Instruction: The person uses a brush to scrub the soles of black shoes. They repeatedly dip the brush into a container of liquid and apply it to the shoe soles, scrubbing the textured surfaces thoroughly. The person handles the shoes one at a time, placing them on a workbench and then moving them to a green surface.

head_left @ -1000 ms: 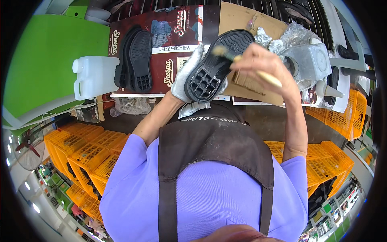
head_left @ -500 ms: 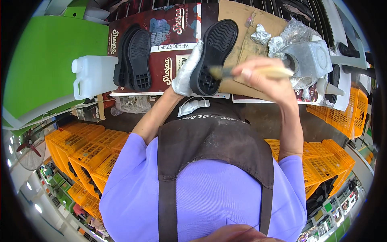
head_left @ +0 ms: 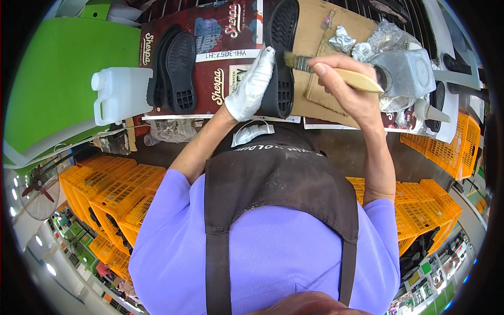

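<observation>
A black rubber shoe sole point(head_left: 285, 79), tread side showing, lies lengthwise in front of me on the cardboard-covered bench. My left hand point(head_left: 251, 93), in a white glove, grips its left edge with the fingers straight and together; the thumb is hidden. Bare and closed, my right hand point(head_left: 347, 88) holds a flat paintbrush point(head_left: 302, 63) by its pale wooden handle. The bristles point left, at the right edge of the sole. Two more black soles point(head_left: 181, 71) lie side by side to the left.
A white plastic jug point(head_left: 123, 94) stands at the left. To the right are a clear plastic container point(head_left: 412, 73) lying on its side, crumpled foil point(head_left: 342, 40) and a white nozzle bottle point(head_left: 431, 114). Orange crates point(head_left: 126, 194) stack behind me on both sides.
The sole has shifted away from me and turned onto its side somewhat, with my left hand moving along it. My right hand has carried the brush up and right, from the heel to the edge.
</observation>
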`<state>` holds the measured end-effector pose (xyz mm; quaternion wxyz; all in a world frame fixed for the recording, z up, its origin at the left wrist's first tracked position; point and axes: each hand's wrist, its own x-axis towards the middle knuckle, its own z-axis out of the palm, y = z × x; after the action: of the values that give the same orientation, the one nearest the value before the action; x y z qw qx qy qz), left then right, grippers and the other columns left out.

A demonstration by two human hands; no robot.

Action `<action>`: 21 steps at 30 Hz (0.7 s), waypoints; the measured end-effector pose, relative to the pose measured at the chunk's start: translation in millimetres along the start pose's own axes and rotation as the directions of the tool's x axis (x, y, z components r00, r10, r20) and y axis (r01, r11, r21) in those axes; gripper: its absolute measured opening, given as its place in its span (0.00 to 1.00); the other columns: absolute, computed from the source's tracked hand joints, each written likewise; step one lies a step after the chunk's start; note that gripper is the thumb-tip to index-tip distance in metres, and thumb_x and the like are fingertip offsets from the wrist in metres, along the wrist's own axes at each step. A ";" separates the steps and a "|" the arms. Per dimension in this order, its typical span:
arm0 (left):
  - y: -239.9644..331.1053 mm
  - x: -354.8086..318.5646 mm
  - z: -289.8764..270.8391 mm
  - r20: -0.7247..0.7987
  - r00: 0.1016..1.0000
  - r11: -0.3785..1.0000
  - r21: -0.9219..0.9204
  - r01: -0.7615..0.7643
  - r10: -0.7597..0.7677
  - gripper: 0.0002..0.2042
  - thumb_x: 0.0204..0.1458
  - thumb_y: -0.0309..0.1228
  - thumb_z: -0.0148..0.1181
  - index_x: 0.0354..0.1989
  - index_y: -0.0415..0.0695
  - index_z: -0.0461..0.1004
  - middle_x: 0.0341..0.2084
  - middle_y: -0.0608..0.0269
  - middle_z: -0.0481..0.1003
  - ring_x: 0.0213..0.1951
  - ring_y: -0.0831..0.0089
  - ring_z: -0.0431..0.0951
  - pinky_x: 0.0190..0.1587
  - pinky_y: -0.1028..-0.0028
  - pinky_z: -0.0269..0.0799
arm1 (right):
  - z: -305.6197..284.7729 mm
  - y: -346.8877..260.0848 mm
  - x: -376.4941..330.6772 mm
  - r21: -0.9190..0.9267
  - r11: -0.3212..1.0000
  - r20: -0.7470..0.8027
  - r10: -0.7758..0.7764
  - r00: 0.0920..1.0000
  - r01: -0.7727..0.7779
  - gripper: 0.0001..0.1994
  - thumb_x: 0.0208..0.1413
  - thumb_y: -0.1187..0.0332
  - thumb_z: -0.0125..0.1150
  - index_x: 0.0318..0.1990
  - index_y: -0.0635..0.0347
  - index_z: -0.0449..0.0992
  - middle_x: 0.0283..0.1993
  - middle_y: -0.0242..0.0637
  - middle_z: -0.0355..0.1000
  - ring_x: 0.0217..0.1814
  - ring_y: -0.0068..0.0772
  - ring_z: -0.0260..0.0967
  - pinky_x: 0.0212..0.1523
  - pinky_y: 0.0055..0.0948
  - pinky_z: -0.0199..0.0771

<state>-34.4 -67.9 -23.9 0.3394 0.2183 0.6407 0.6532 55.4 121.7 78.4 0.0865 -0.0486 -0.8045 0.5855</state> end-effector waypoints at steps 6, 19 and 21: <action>37.7 2.5 2.0 -0.070 0.984 0.967 0.207 -0.149 0.166 0.25 0.61 0.46 0.30 0.59 0.42 0.54 0.44 0.60 0.69 0.45 0.73 0.71 0.50 0.74 0.66 | 3.7 -6.3 -7.3 -0.080 0.996 0.038 -0.027 0.999 0.030 0.06 0.49 0.70 0.61 0.30 0.65 0.77 0.25 0.37 0.75 0.25 0.22 0.71 0.27 0.21 0.70; 56.6 -6.2 0.5 -0.052 0.976 0.972 0.116 -0.205 0.212 0.28 0.40 0.25 0.68 0.50 0.43 0.61 0.38 0.66 0.71 0.38 0.78 0.71 0.42 0.75 0.69 | -13.1 -8.9 0.4 0.000 0.945 0.129 0.324 0.937 -0.327 0.12 0.50 0.64 0.62 0.28 0.66 0.77 0.17 0.31 0.70 0.19 0.14 0.65 0.19 0.17 0.62; 52.8 -9.3 -0.6 -0.012 0.985 0.984 0.042 -0.171 0.172 0.29 0.39 0.26 0.69 0.50 0.42 0.62 0.39 0.66 0.71 0.40 0.78 0.71 0.44 0.75 0.69 | -14.1 -7.0 1.1 0.020 0.942 0.111 0.331 0.937 -0.335 0.12 0.50 0.63 0.62 0.28 0.66 0.77 0.17 0.30 0.69 0.18 0.14 0.64 0.18 0.16 0.61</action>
<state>-37.3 -72.3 29.4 0.2722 0.2744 0.6355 0.6684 57.3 132.8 89.4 -0.0556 -0.1515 -0.7766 0.6090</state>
